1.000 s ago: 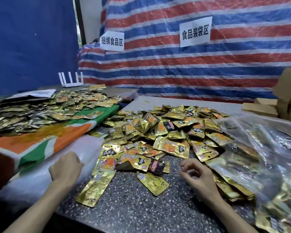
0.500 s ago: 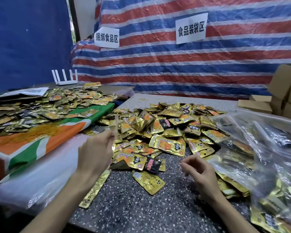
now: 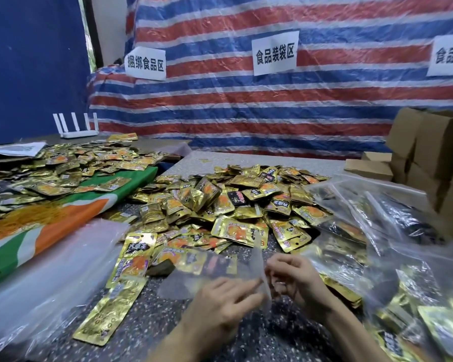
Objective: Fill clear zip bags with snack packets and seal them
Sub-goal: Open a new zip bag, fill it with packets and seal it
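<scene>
Left hand [image 3: 220, 307] carried clear zip bag [image 3: 188, 283] to right hand [image 3: 296, 280]; fingers [image 3: 245, 284] pinch edge.

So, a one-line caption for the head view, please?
The left hand and right hand hold an empty clear zip bag before a pile of gold snack packets.

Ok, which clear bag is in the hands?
The single empty bag at front centre, gripped by left hand and right hand; the filled bags on the right and the stack at left lie untouched.
</scene>
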Demonstrator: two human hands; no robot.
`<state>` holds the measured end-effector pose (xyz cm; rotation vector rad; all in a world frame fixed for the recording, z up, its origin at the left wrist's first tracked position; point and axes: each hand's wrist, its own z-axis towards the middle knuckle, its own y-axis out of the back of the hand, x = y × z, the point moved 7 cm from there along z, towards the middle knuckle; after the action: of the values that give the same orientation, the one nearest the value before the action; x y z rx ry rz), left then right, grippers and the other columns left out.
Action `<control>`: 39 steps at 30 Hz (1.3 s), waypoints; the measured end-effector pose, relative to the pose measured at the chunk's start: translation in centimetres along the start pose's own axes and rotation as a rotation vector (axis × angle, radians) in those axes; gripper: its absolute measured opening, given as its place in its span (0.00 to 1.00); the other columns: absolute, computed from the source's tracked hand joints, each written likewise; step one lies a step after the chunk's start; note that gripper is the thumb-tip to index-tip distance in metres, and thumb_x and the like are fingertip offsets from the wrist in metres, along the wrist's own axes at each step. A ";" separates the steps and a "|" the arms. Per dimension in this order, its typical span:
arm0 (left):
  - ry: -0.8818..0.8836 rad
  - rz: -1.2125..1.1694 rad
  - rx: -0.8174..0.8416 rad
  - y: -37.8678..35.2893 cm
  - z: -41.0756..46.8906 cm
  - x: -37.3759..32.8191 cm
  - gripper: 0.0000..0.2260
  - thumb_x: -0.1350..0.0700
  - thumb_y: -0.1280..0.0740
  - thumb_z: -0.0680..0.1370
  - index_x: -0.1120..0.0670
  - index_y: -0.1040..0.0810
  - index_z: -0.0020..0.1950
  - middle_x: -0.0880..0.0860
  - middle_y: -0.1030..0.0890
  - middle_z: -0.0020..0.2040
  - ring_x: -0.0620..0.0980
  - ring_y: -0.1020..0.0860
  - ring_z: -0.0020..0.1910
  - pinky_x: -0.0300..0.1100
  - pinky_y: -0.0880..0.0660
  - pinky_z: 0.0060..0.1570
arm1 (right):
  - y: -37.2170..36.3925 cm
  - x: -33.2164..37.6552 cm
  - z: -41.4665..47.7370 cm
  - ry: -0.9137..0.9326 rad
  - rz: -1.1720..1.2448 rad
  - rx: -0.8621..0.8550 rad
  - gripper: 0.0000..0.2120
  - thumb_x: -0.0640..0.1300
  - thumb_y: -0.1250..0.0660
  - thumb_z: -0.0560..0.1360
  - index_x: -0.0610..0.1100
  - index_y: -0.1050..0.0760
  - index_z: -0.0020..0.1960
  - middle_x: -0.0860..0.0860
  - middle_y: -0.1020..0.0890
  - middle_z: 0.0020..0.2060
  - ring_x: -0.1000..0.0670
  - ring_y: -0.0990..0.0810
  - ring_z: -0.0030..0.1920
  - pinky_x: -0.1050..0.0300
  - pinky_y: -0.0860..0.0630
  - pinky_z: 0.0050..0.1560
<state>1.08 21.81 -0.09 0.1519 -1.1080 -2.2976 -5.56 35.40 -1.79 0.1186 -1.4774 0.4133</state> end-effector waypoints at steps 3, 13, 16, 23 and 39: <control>-0.007 -0.021 0.019 0.0 0.0 -0.2 0.12 0.58 0.37 0.75 0.49 0.14 0.47 0.47 0.14 0.52 0.43 0.16 0.48 0.37 0.20 0.42 | -0.2 0.2 -0.3 -0.051 -0.087 0.035 0.22 0.62 0.21 0.63 0.42 0.18 0.37 0.43 0.19 0.34 0.49 0.23 0.30 0.61 0.24 0.27; 0.029 -0.035 0.023 0.1 -0.9 0.7 0.16 0.64 0.39 0.67 0.52 0.14 0.44 0.49 0.16 0.58 0.46 0.16 0.51 0.40 0.19 0.42 | 0.4 -0.9 -1.2 -0.283 -0.338 -0.009 0.11 0.37 0.32 0.78 0.37 0.19 0.37 0.42 0.18 0.31 0.48 0.21 0.28 0.60 0.24 0.26; 0.013 -0.031 0.026 -0.1 -1.4 0.8 0.15 0.63 0.39 0.68 0.52 0.14 0.44 0.50 0.16 0.58 0.47 0.16 0.50 0.40 0.20 0.41 | 0.9 -1.2 -1.1 -0.308 -0.343 -0.041 0.09 0.34 0.33 0.77 0.34 0.20 0.38 0.40 0.19 0.30 0.47 0.21 0.27 0.59 0.24 0.27; 0.492 -0.488 0.107 -1.2 -2.3 2.8 0.14 0.50 0.36 0.71 0.40 0.19 0.55 0.35 0.18 0.55 0.38 0.21 0.54 0.35 0.24 0.53 | 1.6 -0.4 -0.6 -0.180 -0.300 -0.138 0.05 0.39 0.25 0.72 0.42 0.17 0.37 0.48 0.19 0.32 0.54 0.25 0.30 0.64 0.32 0.28; 1.096 -1.266 -0.397 -1.0 -1.0 5.8 0.16 0.51 0.31 0.76 0.59 0.22 0.32 0.59 0.24 0.31 0.54 0.25 0.30 0.43 0.25 0.32 | 3.2 0.8 -0.6 -0.034 -0.068 -0.325 0.12 0.34 0.31 0.73 0.42 0.25 0.32 0.46 0.27 0.28 0.51 0.30 0.26 0.63 0.33 0.23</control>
<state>-3.82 18.51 -0.69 2.1008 0.1690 -2.5449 -6.03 38.74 -1.66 -0.0833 -1.5503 0.1136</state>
